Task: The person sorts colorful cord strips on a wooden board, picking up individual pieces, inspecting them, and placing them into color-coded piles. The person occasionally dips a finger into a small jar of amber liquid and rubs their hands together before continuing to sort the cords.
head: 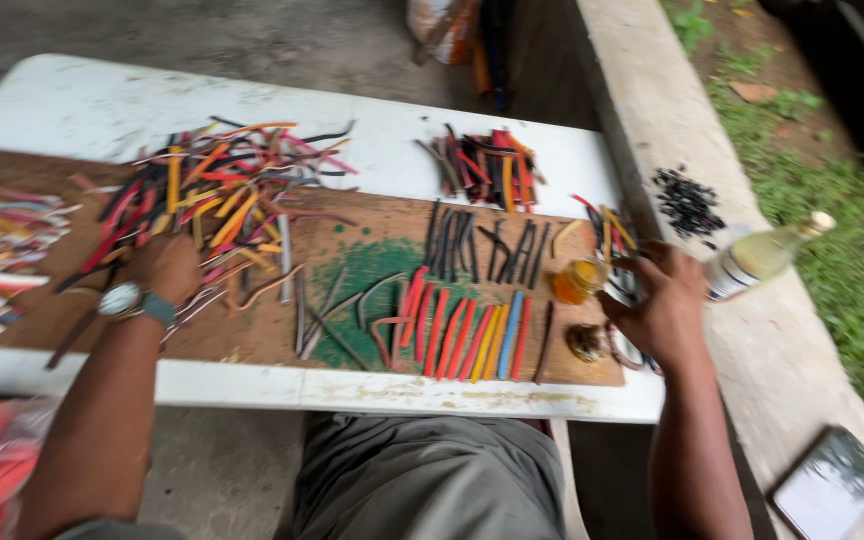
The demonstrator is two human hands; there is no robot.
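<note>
A sorting of coloured strips is in hand on a brown board (252, 340) laid over a white table (72, 100). The left hand (167, 265), with a wristwatch (122, 298) on its wrist, is laid knuckles-up at the near edge of the loose pile of mixed strips (222, 185) on the left part of the board; its fingers are bent down into the strips, though through the blur it cannot be told whether one is pinched. The right hand (662, 300) is held with fingers spread at the right end of the board, closing on nothing that can be made out, just beside a small amber jar (577, 282) and a darker round lid or cap (587, 342). A sorted row of red, orange, yellow and blue strips (467, 335) is laid side by side near the front edge, a row of black strips (482, 245) beyond it, and a bundle of mixed strips (487, 165) farther back on the table. A clear bottle (762, 255) lies on the concrete ledge (752, 360) to the right. By the look of it, one strip is to be singled out of the pile next, which calls for a fine pinch.
</note>
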